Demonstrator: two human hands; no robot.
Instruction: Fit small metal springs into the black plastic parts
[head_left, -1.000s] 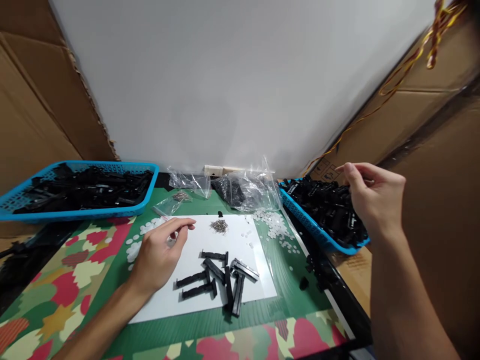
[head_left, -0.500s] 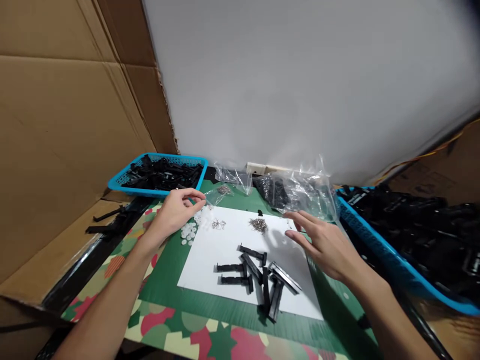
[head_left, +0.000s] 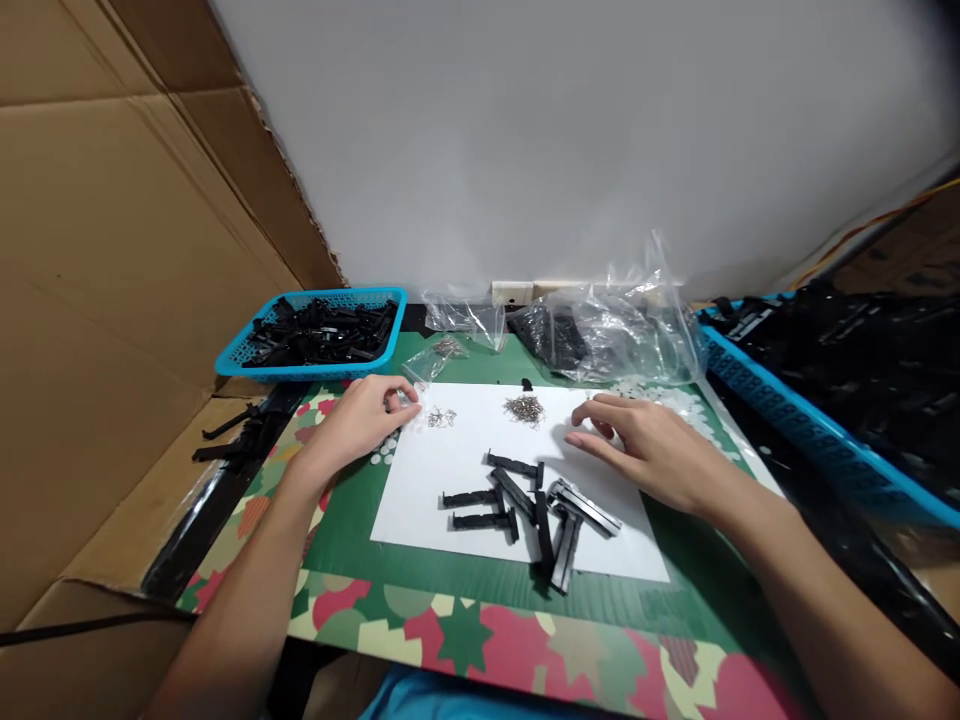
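My left hand [head_left: 367, 415] is at the upper left corner of a white sheet [head_left: 420, 500], over small white discs [head_left: 385, 450]; its thumb and forefinger come close together, and whatever they pinch is too small to name. Beside it on the sheet lie a few thin wire pieces [head_left: 441, 417]. My right hand [head_left: 637, 445] hovers over the sheet's right side, thumb and fingers apart, nothing visible between them. A pile of small metal pieces [head_left: 524, 410] sits between the hands. Nearer me lie several black plastic parts [head_left: 514, 496].
A blue basket [head_left: 311, 375] of black parts stands at the back left, a larger blue basket [head_left: 810, 400] on the right. Clear plastic bags [head_left: 622, 330] lie along the wall. More white discs [head_left: 694, 405] are behind my right hand. Cardboard [head_left: 112, 250] rises on the left.
The camera view has shifted, so the sheet and baskets appear higher. My right hand's fingers have curled a little, and more white discs show behind it. The black parts lie as before.
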